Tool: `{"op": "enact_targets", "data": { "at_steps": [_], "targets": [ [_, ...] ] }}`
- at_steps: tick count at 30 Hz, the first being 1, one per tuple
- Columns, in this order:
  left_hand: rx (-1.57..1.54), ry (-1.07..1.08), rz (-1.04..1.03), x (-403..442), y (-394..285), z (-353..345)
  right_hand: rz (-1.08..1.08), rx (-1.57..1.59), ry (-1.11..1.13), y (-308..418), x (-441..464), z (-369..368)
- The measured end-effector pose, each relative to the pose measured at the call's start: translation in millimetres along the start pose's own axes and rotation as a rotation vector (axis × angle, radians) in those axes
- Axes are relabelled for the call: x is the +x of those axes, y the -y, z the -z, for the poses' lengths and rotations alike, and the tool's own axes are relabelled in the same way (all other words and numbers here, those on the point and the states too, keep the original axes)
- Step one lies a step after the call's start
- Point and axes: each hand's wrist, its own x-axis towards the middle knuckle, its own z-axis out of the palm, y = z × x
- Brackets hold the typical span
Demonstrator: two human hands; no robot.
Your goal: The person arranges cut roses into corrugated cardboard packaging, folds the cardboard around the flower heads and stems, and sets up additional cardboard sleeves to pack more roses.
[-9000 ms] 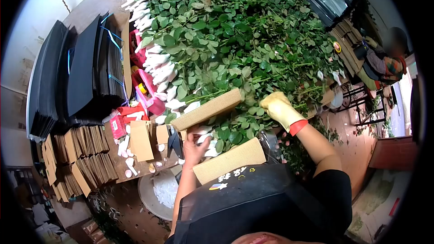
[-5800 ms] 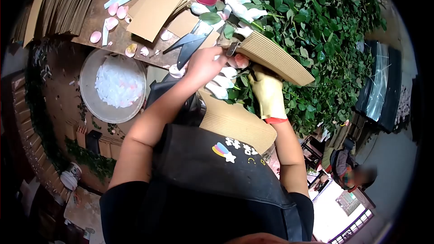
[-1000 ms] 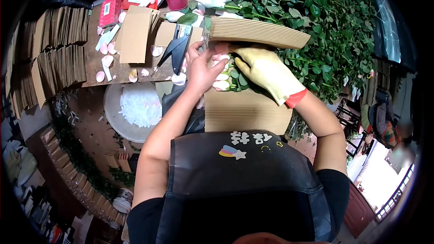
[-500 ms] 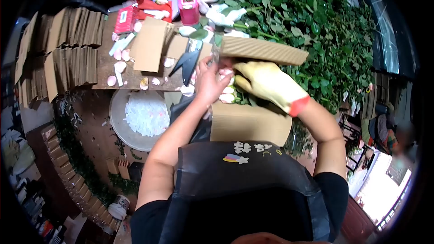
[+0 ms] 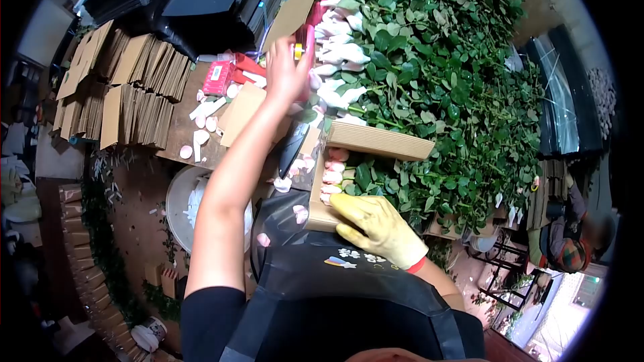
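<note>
My bare left hand (image 5: 284, 72) is at the pink tape dispenser (image 5: 307, 60), beside its yellow-cored roll. Its fingers reach forward, partly extended, and I see nothing held in them. My right hand (image 5: 373, 224), in a pale yellow glove, lies over the raised near side of a corrugated cardboard wrapper (image 5: 323, 218), thumb and forefinger gripping it. Inside the wrapper sits a row of pale pink roses (image 5: 333, 177), their leafy stems running to the right. The wrapper's far flap (image 5: 381, 141) stands up behind the blooms. A dark cutting tool (image 5: 293, 147) rests just left of the wrapper.
Rose stems with green leaves (image 5: 443, 80) cover the right of the table, some heads in white netting (image 5: 345, 53). Folded cardboard (image 5: 137, 110) is stacked at left. A round tub (image 5: 176, 211) stands below the table edge. Loose petals (image 5: 300, 214) lie about. Another person (image 5: 570, 234) is at far right.
My left hand has left the roses and moved up to the tape dispenser. My right hand has come down to the near flap, which lay flatter before and is now folded up.
</note>
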Motion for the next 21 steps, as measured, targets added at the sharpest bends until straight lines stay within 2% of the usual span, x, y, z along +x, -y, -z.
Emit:
{"op": "enact_targets", "data": {
  "at_steps": [1, 2, 4, 5, 7, 9, 11, 12, 13, 15, 16, 17, 18, 19, 20, 21],
  "targets": [
    [0.180, -0.054, -0.089, 29.5, 4.4, -13.2, -0.052, 0.044, -0.059, -3.6, -2.5, -4.2],
    [0.242, 0.028, -0.030, 52.0, 7.6, -21.7, -0.082, -0.008, -0.130, 4.2, 1.1, -1.3],
    [0.314, 0.188, 0.022, 85.3, 20.7, -37.4, -0.118, -0.023, -0.076, 2.7, 0.0, -3.5],
    [0.297, 0.207, -0.023, 95.2, 37.6, -47.0, -0.098, -0.066, -0.088, 1.4, -3.4, -7.3],
    [0.253, 0.386, 0.037, 111.3, 38.6, -29.5, -0.071, -0.108, -0.112, -0.4, -5.4, -12.4],
    [0.078, 0.528, 0.092, 116.3, 35.8, 0.9, -0.079, -0.138, -0.119, -2.9, -6.1, -17.9],
    [-0.090, 0.556, 0.090, 124.2, 56.0, 16.3, -0.054, -0.131, -0.127, -3.5, -4.4, -17.6],
    [-0.151, 0.532, 0.104, 128.2, 60.8, 26.6, -0.041, -0.127, -0.129, -4.0, -2.9, -16.8],
    [-0.355, 0.463, 0.188, 125.3, 49.8, 42.5, -0.049, -0.098, -0.098, -3.0, -1.9, -13.7],
    [-0.496, 0.341, 0.154, 129.3, 41.2, 67.2, -0.097, -0.040, -0.031, -2.6, -2.9, -9.8],
    [-0.573, 0.105, 0.067, 126.9, 27.8, 72.9, -0.135, 0.238, 0.040, -9.4, 4.4, -3.6],
    [-0.643, -0.130, -0.019, 121.6, 14.1, 75.8, -0.119, 0.305, -0.103, -13.2, 1.1, -4.1],
    [-0.582, -0.319, -0.128, 110.3, -15.1, 86.2, -0.242, 0.499, -0.152, -12.7, 1.9, -3.1],
    [-0.441, -0.404, -0.234, 84.6, -66.9, 107.3, -0.370, 0.693, -0.200, -14.3, 3.6, -1.2],
    [-0.319, -0.408, -0.386, 53.5, -103.3, 122.8, -0.304, 0.971, -0.218, -24.2, 5.9, 4.1],
    [-0.351, -0.343, -0.619, 25.4, -121.8, 128.4, -0.236, 1.248, -0.241, -34.5, 7.9, 8.1]
  ]
}}
